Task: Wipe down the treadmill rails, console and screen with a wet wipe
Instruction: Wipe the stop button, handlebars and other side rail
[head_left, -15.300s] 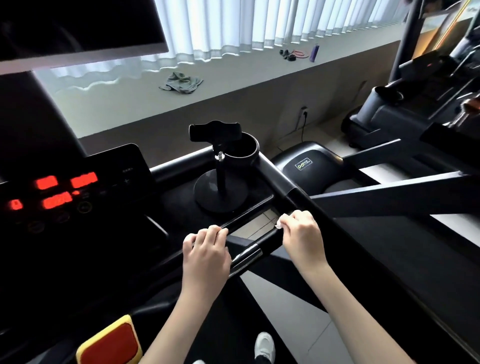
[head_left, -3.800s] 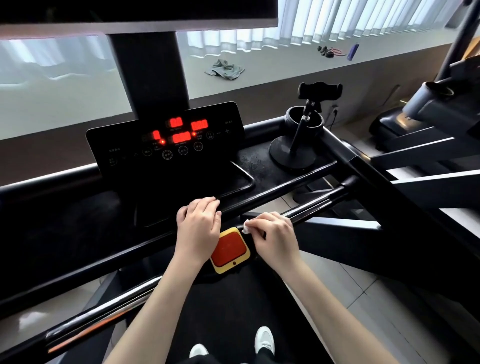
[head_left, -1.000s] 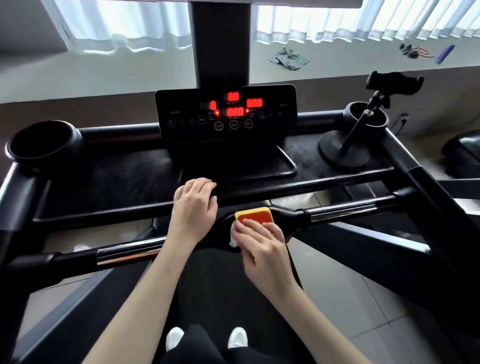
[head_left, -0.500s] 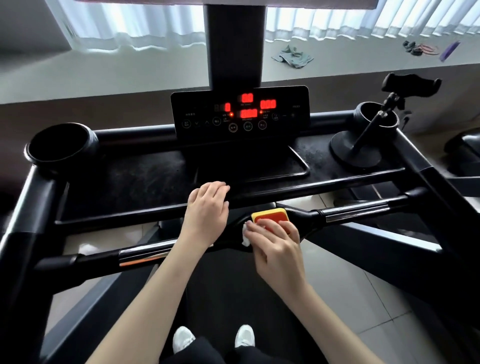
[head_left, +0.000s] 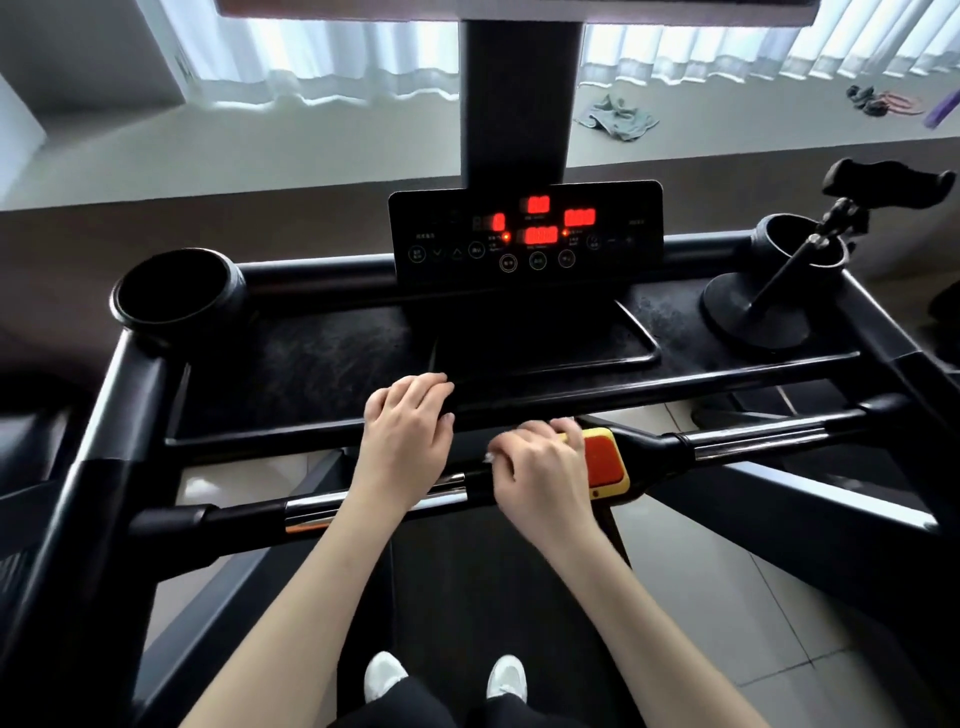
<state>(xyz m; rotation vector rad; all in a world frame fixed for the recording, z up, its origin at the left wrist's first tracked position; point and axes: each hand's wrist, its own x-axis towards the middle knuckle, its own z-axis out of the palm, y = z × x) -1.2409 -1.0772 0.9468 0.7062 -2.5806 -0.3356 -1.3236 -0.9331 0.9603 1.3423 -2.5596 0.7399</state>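
Right fingers (head_left: 551, 432) gripping wet wipe (head_left: 489, 457), console (head_left: 631, 205) labels illegible

The treadmill frame (head_left: 111, 415) is matt black throughout, as are both cup holders (head_left: 174, 291) and the phone holder (head_left: 883, 189). The tray (head_left: 311, 358) is black, mottled with pale grey specks. The console panel (head_left: 524, 234) is glossy black with glowing red digits (head_left: 540, 235) and faint grey button rings. The stop button (head_left: 605, 460) is red within a yellow surround. The handlebar (head_left: 311, 512) is black with shiny silver sections, one edged with an orange glint. A sliver of wet wipe (head_left: 488, 457) shows white. The shoes (head_left: 382, 673) are white, the belt (head_left: 467, 597) dark grey and the floor tiles (head_left: 727, 597) pale grey. The curtains (head_left: 311, 57) are white, in vertical pleats. On the pale sill (head_left: 260, 150) lie a grey-green cloth (head_left: 618, 117) and a purple strip (head_left: 943, 111).
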